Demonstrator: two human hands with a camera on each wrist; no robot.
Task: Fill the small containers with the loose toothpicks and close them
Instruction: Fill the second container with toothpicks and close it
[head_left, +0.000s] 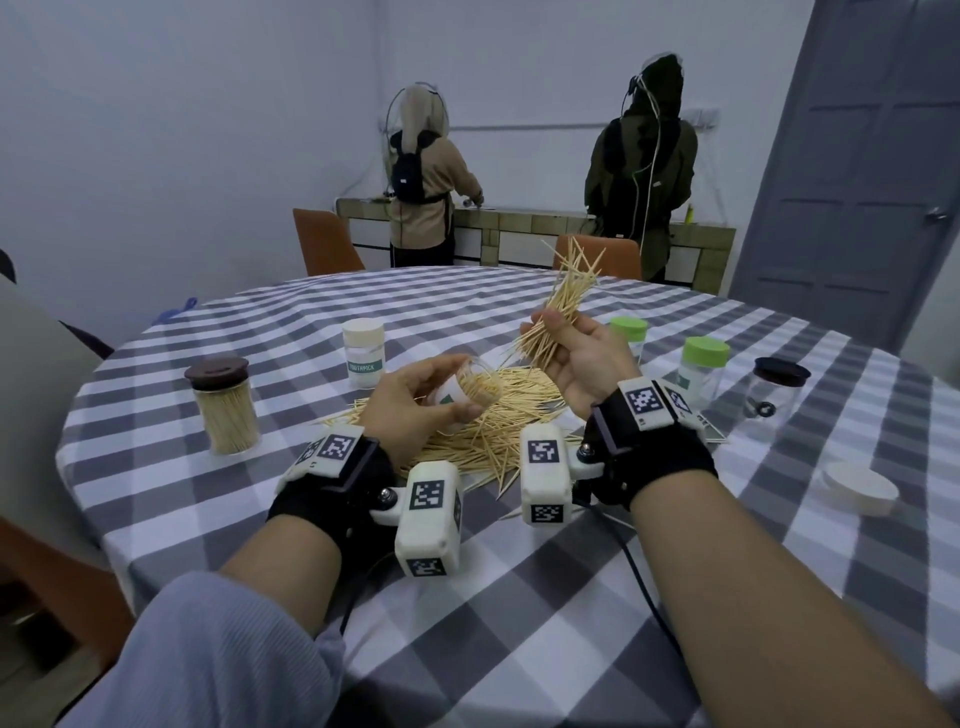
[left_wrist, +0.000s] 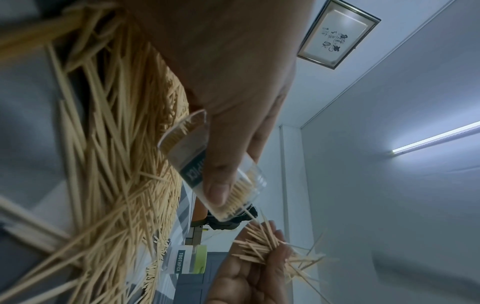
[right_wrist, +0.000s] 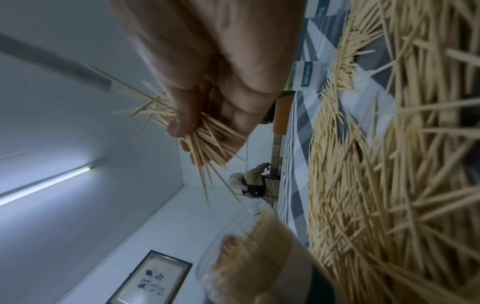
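Head view: left hand (head_left: 415, 402) grips tilted container (head_left: 470, 387); right hand (head_left: 576, 358) clutches toothpick bundle (head_left: 563, 301).

A heap of loose toothpicks (head_left: 483, 415) covers the middle of the checked tabletop (head_left: 519, 597), directly under both raised hands. On the left stand a brown-lidded jar (head_left: 224, 405) and a white-lidded toothpick container (head_left: 363, 358), with open cloth between them. On the right, two green-lidded containers (head_left: 701, 371), a dark-lidded clear jar (head_left: 776, 389) and what looks like a loose white lid (head_left: 860, 488) crowd that side. The near tabletop carries only the wrist cables.
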